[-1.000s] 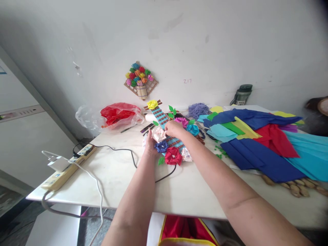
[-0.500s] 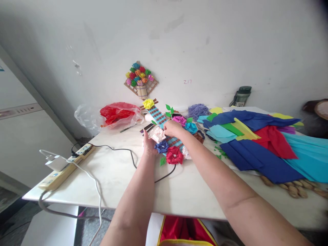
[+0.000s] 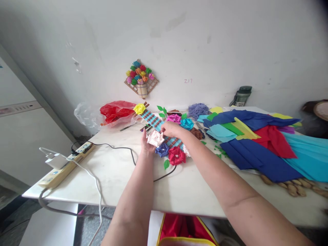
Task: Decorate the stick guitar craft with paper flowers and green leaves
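Note:
A craft piece made of a striped blue-and-brown panel (image 3: 151,119) with paper flowers lies tilted between my hands. My left hand (image 3: 148,145) grips its left side, thumb up beside a white speckled flower (image 3: 155,139). Over the panel's middle, my right hand (image 3: 170,129) has its fingers curled closed, with the tips at that flower's right edge and partly hidden. A yellow flower (image 3: 139,109) sits at the panel's upper end. Navy (image 3: 162,149) and red (image 3: 176,155) flowers are near me; pink (image 3: 174,118) and turquoise (image 3: 187,123) ones are at the far side, with green leaves (image 3: 166,164).
At right lie crepe paper sheets (image 3: 256,160) and purple shreds (image 3: 198,109), with a bottle (image 3: 242,95) behind. To the left are a red plastic bag (image 3: 116,112) and a power strip (image 3: 66,167) with cables. A flower ornament (image 3: 142,77) hangs on the wall.
The craft piece has turned counterclockwise, its yellow flower end swinging left and down towards the bag. Both hands keep their grip and have shifted slightly left.

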`<state>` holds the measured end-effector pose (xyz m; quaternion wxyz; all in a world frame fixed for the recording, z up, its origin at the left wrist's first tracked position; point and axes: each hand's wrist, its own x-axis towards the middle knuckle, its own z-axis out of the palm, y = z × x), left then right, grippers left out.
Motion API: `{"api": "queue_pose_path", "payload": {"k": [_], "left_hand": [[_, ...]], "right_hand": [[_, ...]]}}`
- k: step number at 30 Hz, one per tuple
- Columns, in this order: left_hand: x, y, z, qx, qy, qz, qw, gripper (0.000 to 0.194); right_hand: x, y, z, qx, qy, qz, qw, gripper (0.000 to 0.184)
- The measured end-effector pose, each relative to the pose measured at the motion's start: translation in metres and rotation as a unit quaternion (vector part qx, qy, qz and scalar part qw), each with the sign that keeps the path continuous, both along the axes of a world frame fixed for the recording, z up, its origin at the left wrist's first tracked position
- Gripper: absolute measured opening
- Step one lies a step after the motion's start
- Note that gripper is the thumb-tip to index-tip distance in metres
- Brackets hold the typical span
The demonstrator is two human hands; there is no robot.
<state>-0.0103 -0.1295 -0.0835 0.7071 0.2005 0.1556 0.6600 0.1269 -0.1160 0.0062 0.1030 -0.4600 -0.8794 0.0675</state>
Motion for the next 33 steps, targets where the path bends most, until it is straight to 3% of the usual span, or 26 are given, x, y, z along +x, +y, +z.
{"api": "queue_pose_path", "payload": {"k": [15, 25, 33], "left_hand": [[-0.011, 0.002, 0.001, -0.012, 0.013, 0.041, 0.999, 0.024], [-0.024, 0.012, -0.007, -0.089, 0.056, 0.003, 0.994, 0.025], [-0.015, 0.004, 0.004, -0.094, 0.104, -0.019, 0.990, 0.033]], "right_hand": [[-0.003, 0.002, -0.006, 0.024, -0.007, 0.030, 0.999, 0.028], [-0.011, -0.009, -0.004, 0.037, -0.012, 0.043, 0.998, 0.026], [-0.009, -0.012, -0.001, 0.032, -0.014, 0.057, 0.998, 0.023]]}}
